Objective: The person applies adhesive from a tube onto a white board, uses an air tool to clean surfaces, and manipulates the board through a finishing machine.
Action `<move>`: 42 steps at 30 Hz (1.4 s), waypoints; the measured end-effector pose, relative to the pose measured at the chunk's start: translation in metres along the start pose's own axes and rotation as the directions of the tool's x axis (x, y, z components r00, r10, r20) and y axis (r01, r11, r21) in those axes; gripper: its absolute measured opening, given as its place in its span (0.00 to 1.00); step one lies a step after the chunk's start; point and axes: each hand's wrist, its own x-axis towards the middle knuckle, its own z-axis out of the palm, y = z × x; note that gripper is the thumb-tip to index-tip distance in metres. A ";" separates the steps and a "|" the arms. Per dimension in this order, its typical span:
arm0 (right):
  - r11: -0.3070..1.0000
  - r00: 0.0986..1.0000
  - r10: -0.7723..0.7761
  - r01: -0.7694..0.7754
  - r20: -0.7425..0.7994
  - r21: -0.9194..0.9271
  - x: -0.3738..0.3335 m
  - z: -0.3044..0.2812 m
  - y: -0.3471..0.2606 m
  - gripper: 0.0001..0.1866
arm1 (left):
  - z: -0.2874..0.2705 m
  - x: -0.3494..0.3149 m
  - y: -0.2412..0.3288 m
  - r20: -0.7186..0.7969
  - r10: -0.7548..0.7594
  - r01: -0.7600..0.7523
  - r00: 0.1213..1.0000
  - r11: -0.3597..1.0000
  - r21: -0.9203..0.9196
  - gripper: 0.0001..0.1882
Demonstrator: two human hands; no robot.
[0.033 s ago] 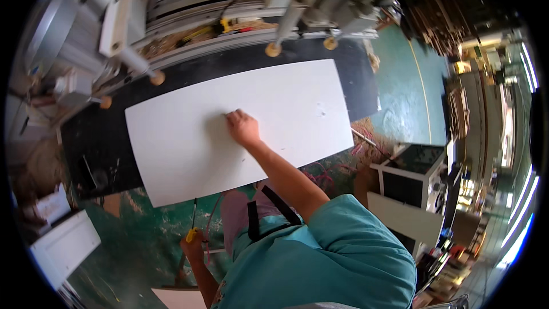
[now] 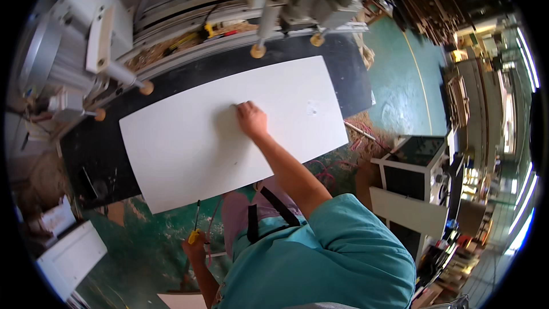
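A large white board (image 2: pixel 189 137) lies flat in front of me on a black machine bed. Over the middle of the board is my right hand (image 2: pixel 251 120), its fingers curled together close to the surface. Whether anything sits between those fingers is hidden. A small pale mark (image 2: pixel 312 109) shows toward the board's right end. Low at my left side, my left hand (image 2: pixel 194 245) is wrapped round a yellow-handled tool (image 2: pixel 195 236) with a long thin shaft pointing up toward the board's near edge. Its exact kind is unclear, and a pinkish hose runs close by.
Machine arms tipped with round tan pads (image 2: pixel 258 51) stand along the far side of the black bed (image 2: pixel 354 80). Behind them is a rail strewn with shavings (image 2: pixel 148 60). A white-framed cabinet (image 2: pixel 407 180) stands to the right, and a white panel (image 2: pixel 71 257) at lower left.
My right hand has moved a little to the right and away from me across the board. The whole view has shifted slightly. My left hand still grips the yellow-handled tool.
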 end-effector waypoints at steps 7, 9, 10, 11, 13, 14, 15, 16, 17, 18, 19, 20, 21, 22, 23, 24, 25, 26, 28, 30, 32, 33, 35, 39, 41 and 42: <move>0.988 0.974 0.032 -0.065 -0.224 -0.143 0.047 -0.181 0.288 0.05 | 0.096 -0.011 0.099 0.301 0.136 -0.249 0.944 0.891 0.380 0.14; 0.961 0.961 -0.241 0.256 0.136 -0.107 0.017 -0.205 0.308 0.04 | 0.118 -0.019 0.107 0.291 0.138 -0.248 0.947 0.890 0.384 0.14; 0.961 0.956 -0.258 0.268 0.139 -0.064 -0.015 -0.214 0.309 0.04 | 0.130 -0.022 0.112 0.289 0.148 -0.252 0.946 0.895 0.369 0.14; 0.966 0.953 -0.243 0.254 0.182 -0.041 -0.046 -0.222 0.311 0.04 | 0.139 -0.024 0.118 0.327 0.141 -0.266 0.934 0.887 0.377 0.14; 0.972 0.949 -0.230 0.234 0.214 0.005 -0.121 -0.233 0.310 0.07 | 0.149 -0.024 0.129 0.399 0.128 -0.293 0.908 0.875 0.385 0.15; 0.937 0.913 -0.346 0.348 0.215 0.032 -0.153 -0.247 0.300 0.09 | 0.156 -0.022 0.129 0.365 0.138 -0.296 0.921 0.856 0.423 0.17; 0.926 0.884 -0.370 0.376 0.287 0.036 -0.201 -0.241 0.309 0.08 | 0.166 -0.014 0.128 0.347 0.152 -0.309 0.926 0.831 0.462 0.19; 0.950 0.785 -0.281 0.307 0.551 0.047 -0.242 -0.237 0.304 0.07 | 0.172 -0.009 0.123 0.316 0.166 -0.313 0.934 0.807 0.501 0.21; 0.917 0.754 -0.381 0.380 0.535 0.117 -0.264 -0.241 0.291 0.04 | 0.175 -0.003 0.112 0.360 0.094 -0.306 0.928 0.743 0.596 0.23; 0.887 0.757 -0.435 0.453 0.488 0.088 -0.276 -0.241 0.282 0.04 | 0.181 0.005 0.102 0.395 0.030 -0.311 0.918 0.672 0.672 0.25; 0.941 0.833 -0.338 0.314 0.437 0.130 -0.262 -0.250 0.260 0.04 | 0.185 0.012 0.099 0.406 -0.024 -0.312 0.913 0.600 0.737 0.28; 0.970 0.931 -0.224 0.184 0.289 0.160 -0.242 -0.248 0.247 0.03 | 0.191 0.007 0.107 0.500 0.046 -0.430 0.865 0.584 0.689 0.29; 0.973 0.986 -0.097 0.065 0.134 0.223 -0.216 -0.245 0.234 0.02 | 0.200 -0.004 0.118 0.581 0.123 -0.542 0.804 0.552 0.633 0.30; 0.975 0.997 -0.073 0.065 0.030 0.213 -0.177 -0.255 0.216 0.02 | 0.206 -0.015 0.127 0.591 0.204 -0.606 0.780 0.482 0.633 0.29; 0.977 0.996 -0.046 0.061 -0.078 0.203 -0.134 -0.271 0.197 0.01 | 0.209 -0.023 0.135 0.603 0.283 -0.663 0.746 0.403 0.631 0.28; 0.973 0.974 -0.087 0.128 -0.208 0.194 -0.093 -0.282 0.183 0.02 | 0.208 -0.031 0.145 0.599 0.292 -0.664 0.745 0.405 0.629 0.28; 0.962 0.936 -0.173 0.228 -0.308 0.151 -0.051 -0.298 0.162 0.02 | 0.203 -0.033 0.152 0.597 0.304 -0.667 0.743 0.408 0.623 0.28; 0.935 0.880 -0.264 0.333 -0.395 0.118 -0.010 -0.320 0.130 0.02 | 0.191 -0.029 0.143 0.518 0.417 -0.664 0.747 0.431 0.611 0.27; 0.838 0.710 -0.455 0.545 -0.538 0.010 0.058 -0.374 0.060 0.04 | 0.157 -0.007 0.115 0.351 0.474 -0.588 0.807 0.596 0.547 0.29; 0.737 0.531 -0.593 0.661 -0.606 -0.141 0.118 -0.407 0.002 0.06 | 0.106 0.027 0.060 0.147 0.288 -0.320 0.946 0.759 0.567 0.30; 0.674 0.376 -0.681 0.658 -0.628 -0.337 0.171 -0.437 -0.031 0.05 | 0.063 0.044 0.016 -0.110 0.163 -0.075 0.981 0.829 0.554 0.31; 0.692 0.366 -0.682 0.602 -0.633 -0.398 0.197 -0.446 -0.040 0.05 | 0.044 0.031 0.018 -0.241 0.140 0.017 0.960 0.834 0.551 0.31; 0.699 0.403 -0.710 0.498 -0.578 -0.513 0.238 -0.443 -0.056 0.03 | -0.020 0.023 -0.024 -0.392 -0.009 0.186 0.920 0.891 0.414 0.30; 0.693 0.572 -0.710 0.466 -0.410 -0.550 0.272 -0.410 -0.055 0.12 | -0.066 0.010 -0.066 -0.613 -0.111 0.079 0.782 0.994 -0.079 0.27; 0.668 0.434 -0.744 0.463 -0.508 -0.583 0.257 -0.403 -0.083 0.10 | -0.069 0.050 -0.104 -0.623 -0.087 -0.028 0.777 0.985 -0.172 0.25; 0.608 0.404 -0.790 0.426 -0.461 -0.670 0.222 -0.404 -0.098 0.11 | -0.035 0.024 -0.017 -0.508 -0.143 -0.014 0.850 0.956 -0.292 0.22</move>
